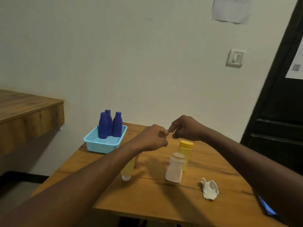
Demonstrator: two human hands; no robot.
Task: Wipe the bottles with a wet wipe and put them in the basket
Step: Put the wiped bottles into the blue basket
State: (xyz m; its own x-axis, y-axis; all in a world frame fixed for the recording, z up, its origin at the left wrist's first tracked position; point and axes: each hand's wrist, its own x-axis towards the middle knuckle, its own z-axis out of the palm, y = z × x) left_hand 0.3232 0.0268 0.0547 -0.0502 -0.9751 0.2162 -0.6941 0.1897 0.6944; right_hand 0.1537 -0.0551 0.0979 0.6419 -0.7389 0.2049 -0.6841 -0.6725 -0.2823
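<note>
Table (155,197), basket (101,147) with three blue bottles (117,125)

You are looking at three plain deep-blue bottles (109,125) at centre left, and the basket (101,147) under them is showing pale turquoise with a fine perforated grid on its walls. Right of centre, the yellow bottle (186,148) is wearing a matching yellow cap. The off-white bottle (174,171) before it is showing a faint pink cast. The tube (127,169) at centre is showing yellow with a white cap. The wipe (209,190) at lower right is appearing white. The table (164,202) is displaying orange-brown wood grain. At the lower right edge, the phone screen (266,208) is glowing blue.
</note>
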